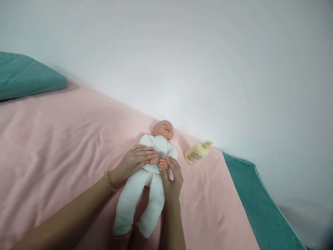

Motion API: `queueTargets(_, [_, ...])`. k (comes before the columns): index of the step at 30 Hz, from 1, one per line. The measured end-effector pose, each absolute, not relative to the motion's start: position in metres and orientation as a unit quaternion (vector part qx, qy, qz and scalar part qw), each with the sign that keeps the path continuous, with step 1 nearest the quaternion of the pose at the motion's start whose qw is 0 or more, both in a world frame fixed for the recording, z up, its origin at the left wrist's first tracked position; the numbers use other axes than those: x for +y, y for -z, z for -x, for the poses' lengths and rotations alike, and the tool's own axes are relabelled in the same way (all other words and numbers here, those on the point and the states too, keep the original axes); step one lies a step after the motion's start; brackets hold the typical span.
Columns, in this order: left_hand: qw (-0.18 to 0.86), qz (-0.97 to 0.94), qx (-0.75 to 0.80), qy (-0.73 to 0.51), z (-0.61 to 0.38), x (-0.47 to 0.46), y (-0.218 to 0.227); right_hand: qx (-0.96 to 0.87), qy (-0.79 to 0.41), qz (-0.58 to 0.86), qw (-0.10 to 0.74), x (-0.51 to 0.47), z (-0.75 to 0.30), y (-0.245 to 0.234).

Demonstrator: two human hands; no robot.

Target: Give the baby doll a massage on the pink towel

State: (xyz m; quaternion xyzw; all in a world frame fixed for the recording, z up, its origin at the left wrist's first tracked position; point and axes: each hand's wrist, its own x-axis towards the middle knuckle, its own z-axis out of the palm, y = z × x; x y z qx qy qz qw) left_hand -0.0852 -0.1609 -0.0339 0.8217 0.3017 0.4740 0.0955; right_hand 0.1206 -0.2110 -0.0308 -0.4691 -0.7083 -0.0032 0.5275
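Now, doll (160, 147): on its back on the pink bed (65, 139), head toward the wall, fully dressed in a white suit, its two small arms drawn together over the belly.
Left hand (135, 160): fingers stretched flat across the doll's chest, not clasped, tips touching one small arm; a gold bracelet (110, 181) sits at the wrist.
Right hand (172, 178): thumb and fingers pinched lightly on the doll's other arm, as far as can be seen.
Progress: the doll is clothed and the handling is at its arms; the legs lie loose and untouched.
Bottle (197, 152): cream pump bottle on its side near the doll, apart from both hands.
Writing: dark print on the bottle's label, too small to read.
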Motion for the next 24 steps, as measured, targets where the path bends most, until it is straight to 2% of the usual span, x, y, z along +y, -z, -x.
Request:
queueTargets(7, [0.051, -0.847, 0.288, -0.444, 0.085, -0.16, 0.036, -0.748, 0.099, 0.442, 0.485, -0.209, -0.12, 0.027])
queueTargets(15, [0.055, -0.845, 0.291, -0.445, 0.083, -0.16, 0.037, -0.745, 0.121, 0.443, 0.484, -0.208, -0.118, 0.026])
queueTargets(19, [0.065, -0.825, 0.3, -0.475, 0.084, -0.161, 0.035, -0.705, 0.057, 0.474, 0.525, -0.213, -0.116, 0.025])
queueTargets(24, [0.085, -0.683, 0.399, -0.605, 0.09, -0.164, 0.027, -0.472, -0.109, 0.578, 0.657, -0.221, -0.111, 0.003])
